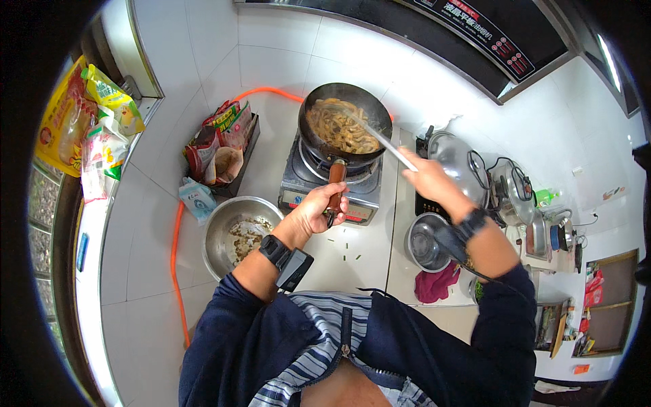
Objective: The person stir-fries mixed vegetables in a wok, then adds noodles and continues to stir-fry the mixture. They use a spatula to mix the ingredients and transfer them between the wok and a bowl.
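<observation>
A dark wok [311, 133] stands on a single-burner gas stove [300, 175], with browned strips of food [346, 133] spread over its bottom. Around the wok's wooden handle [337, 175] my left hand [320, 206] is closed. My right hand [427, 175] grips the metal shaft of a long utensil [389, 145], whose far end lies among the strips. Steam and motion blur that end, so its shape cannot be told. To the left of the stove sits a steel basin [216, 241] with brown residue inside.
A black box [249, 152] of seasoning packets is behind the basin. An orange gas hose [178, 264] runs along the left and behind the stove. On the right are a steel bowl [426, 244], a maroon cloth [432, 285] and a lidded pot [455, 157]. A range hood [488, 40] hangs overhead.
</observation>
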Available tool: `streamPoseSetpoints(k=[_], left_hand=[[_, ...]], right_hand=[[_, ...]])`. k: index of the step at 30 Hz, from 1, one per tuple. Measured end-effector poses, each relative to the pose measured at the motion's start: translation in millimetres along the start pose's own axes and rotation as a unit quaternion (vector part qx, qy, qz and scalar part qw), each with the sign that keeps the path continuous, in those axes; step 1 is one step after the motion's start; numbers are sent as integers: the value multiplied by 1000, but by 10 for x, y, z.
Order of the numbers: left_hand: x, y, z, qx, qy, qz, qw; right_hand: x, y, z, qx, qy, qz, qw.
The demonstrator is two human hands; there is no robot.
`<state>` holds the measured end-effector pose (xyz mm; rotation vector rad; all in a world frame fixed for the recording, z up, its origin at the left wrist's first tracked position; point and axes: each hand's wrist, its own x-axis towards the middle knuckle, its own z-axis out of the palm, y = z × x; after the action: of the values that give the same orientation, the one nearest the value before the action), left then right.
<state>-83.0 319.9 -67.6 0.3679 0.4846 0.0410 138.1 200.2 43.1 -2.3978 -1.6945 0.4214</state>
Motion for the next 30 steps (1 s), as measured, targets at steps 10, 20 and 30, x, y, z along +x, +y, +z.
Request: streamPoseSetpoints(k=[10, 20, 30], left_hand=[[-12, -32, 36, -7, -7, -7, 1000], [-48, -35, 13, -1, -5, -6, 1000], [-97, 47, 27, -18, 13, -15, 1000]], right_hand=[[-105, -47, 3, -193, -49, -16, 980], [-160, -115, -67, -208, -52, -27, 976], [-92, 55, -102, -127, -41, 1, 991]])
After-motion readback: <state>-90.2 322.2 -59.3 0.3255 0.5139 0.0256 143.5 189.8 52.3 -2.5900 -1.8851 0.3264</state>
